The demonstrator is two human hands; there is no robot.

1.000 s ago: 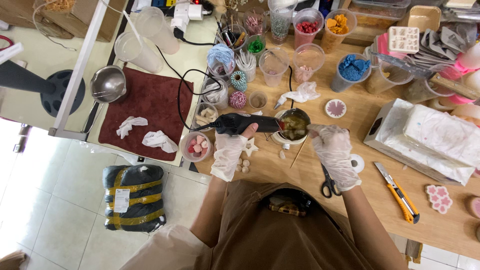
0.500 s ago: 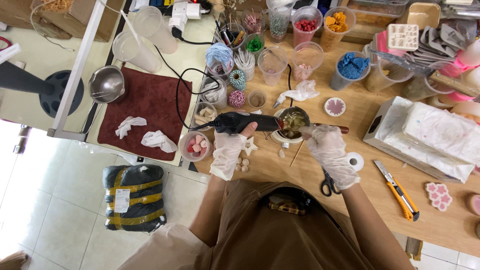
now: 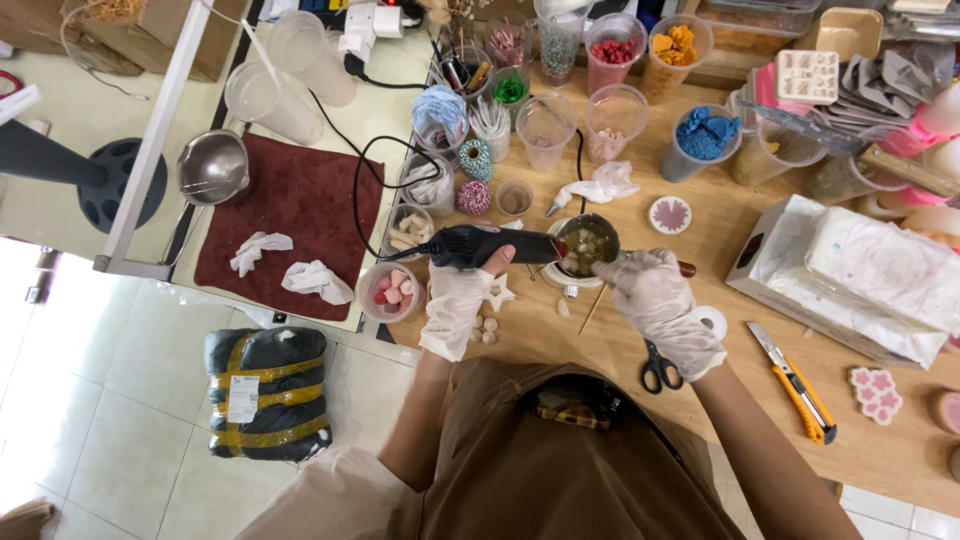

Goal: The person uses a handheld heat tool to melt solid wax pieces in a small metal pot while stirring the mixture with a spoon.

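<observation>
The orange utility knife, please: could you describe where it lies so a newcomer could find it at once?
Start at the wooden table and find the gloved right hand. Just right of it lie black-handled scissors, then the utility knife, slanted, blade up-left. Its orange and black body sets it apart from the pink flower mould beside it.

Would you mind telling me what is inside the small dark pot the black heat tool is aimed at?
The small dark pot holds pale, glossy lumps in a wet-looking greenish mass. The bottom is covered by that filling, and the black heat tool hides part of its left rim.
</observation>
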